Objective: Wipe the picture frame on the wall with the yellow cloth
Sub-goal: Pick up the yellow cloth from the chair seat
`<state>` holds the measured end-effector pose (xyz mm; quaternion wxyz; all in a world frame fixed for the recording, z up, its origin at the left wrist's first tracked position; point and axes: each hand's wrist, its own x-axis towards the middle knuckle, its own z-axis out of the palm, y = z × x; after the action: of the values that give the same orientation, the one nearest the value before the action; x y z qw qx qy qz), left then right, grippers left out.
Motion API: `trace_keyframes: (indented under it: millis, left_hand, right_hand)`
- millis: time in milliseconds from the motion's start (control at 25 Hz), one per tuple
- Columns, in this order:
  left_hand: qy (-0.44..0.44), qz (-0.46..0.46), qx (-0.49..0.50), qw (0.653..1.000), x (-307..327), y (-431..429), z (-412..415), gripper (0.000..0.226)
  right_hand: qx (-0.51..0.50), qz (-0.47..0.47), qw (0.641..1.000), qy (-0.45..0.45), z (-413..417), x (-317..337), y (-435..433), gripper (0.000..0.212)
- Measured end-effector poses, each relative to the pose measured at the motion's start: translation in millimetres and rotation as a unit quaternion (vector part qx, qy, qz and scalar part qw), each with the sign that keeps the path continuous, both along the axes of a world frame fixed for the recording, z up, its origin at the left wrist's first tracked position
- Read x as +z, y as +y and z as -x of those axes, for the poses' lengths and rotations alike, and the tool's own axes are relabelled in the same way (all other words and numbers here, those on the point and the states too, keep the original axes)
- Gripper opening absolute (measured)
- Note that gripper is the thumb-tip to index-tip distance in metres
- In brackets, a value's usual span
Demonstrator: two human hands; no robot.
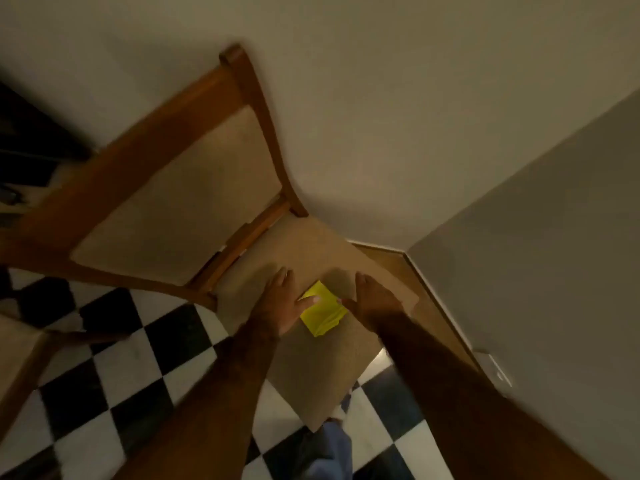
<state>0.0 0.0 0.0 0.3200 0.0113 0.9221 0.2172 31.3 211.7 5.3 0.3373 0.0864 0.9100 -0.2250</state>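
A folded yellow cloth (322,310) lies on the beige padded seat of a wooden chair (322,358). My left hand (281,303) hovers just left of the cloth, fingers spread, its thumb over the cloth's left edge. My right hand (372,299) is flat and spread just right of the cloth, thumb tip near its upper right edge. Neither hand holds the cloth. No picture frame is in view.
The chair's wooden backrest with beige padding (180,199) leans toward a plain pale wall (381,116). A second wall (540,254) meets it at a corner on the right. Black-and-white checkered floor (131,375) lies below. A blue trouser leg (327,452) shows under the seat.
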Motion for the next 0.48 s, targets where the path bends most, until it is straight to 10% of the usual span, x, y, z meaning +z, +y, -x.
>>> trace_keyframes:
  millis: [480]
  left_hand:
    - [0.032,0.012,0.088,0.996,-132.4,-0.4,-14.5,0.032]
  right_hand:
    - [-0.129,0.094,0.987,0.004,3.8,-123.8,-29.8,0.052]
